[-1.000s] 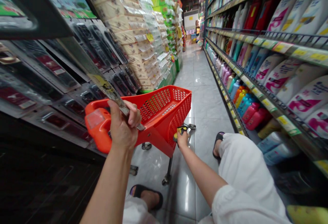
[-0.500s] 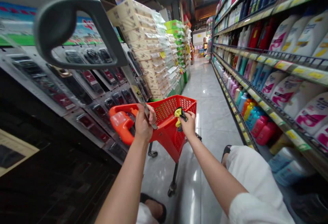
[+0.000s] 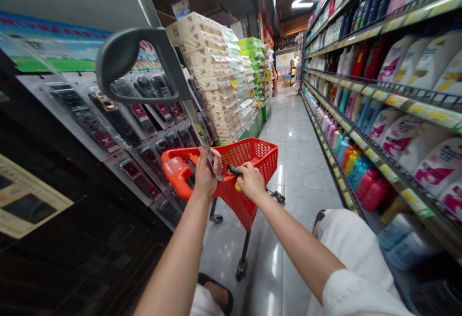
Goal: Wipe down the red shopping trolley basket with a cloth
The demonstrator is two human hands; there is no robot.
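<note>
My left hand (image 3: 206,171) is wrapped round the lower part of a long flat metal bar (image 3: 198,130). A grey loop-shaped plastic handle (image 3: 180,77) sits higher on the bar, close to the camera, and metal continues above it. My right hand (image 3: 251,180) is closed on a small yellow-and-black item (image 3: 236,170), mostly covered by the fingers; its exact kind cannot be made out. The black part points left, near the bar's lower end. Both hands are in front of a red plastic shopping cart (image 3: 265,154), whose handle is at the left.
Hanging packs (image 3: 140,113) line the left rack. Stacked tissue-like packages (image 3: 212,85) stand farther along. Shelves of bottles (image 3: 400,133) run down the right side. A grey tiled floor (image 3: 299,162) stretches ahead. My white-trousered knee (image 3: 350,239) is at lower right.
My right hand has moved left and slightly down with the yellow-and-black item, closer to the bar. The bar's grey handle appears farther right and lower. My left hand keeps its grip.
</note>
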